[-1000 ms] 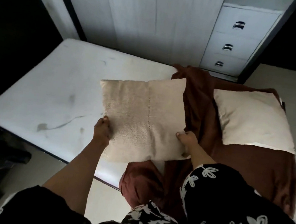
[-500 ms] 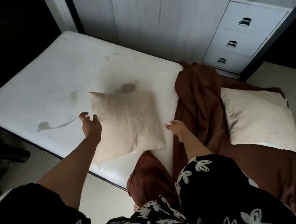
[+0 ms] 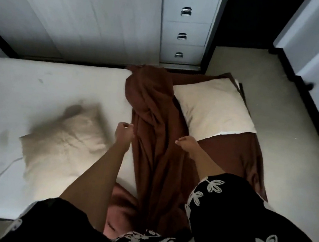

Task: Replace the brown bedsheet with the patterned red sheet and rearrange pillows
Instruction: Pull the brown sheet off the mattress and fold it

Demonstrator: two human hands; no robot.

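I am gripping the soft, light, bunched brown bedsheet (image 3: 153,132) mid-ridge, left hand (image 3: 123,131) and right hand (image 3: 185,143) fingers curled on its folds beside the bare white mattress (image 3: 58,79).

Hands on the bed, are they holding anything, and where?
Both hands, left and right, seem to grip the bunched brown bedsheet at its side edges, midway along; the contact itself is blurry.

A home bedroom: a bare white mattress (image 3: 48,77) on a dark frame carries 2 cream pillows (image 3: 62,144) and a rumpled brown bedsheet (image 3: 152,140), with a white 3-drawer cabinet (image 3: 187,29) standing against pale panelled wardrobe doors (image 3: 87,16).
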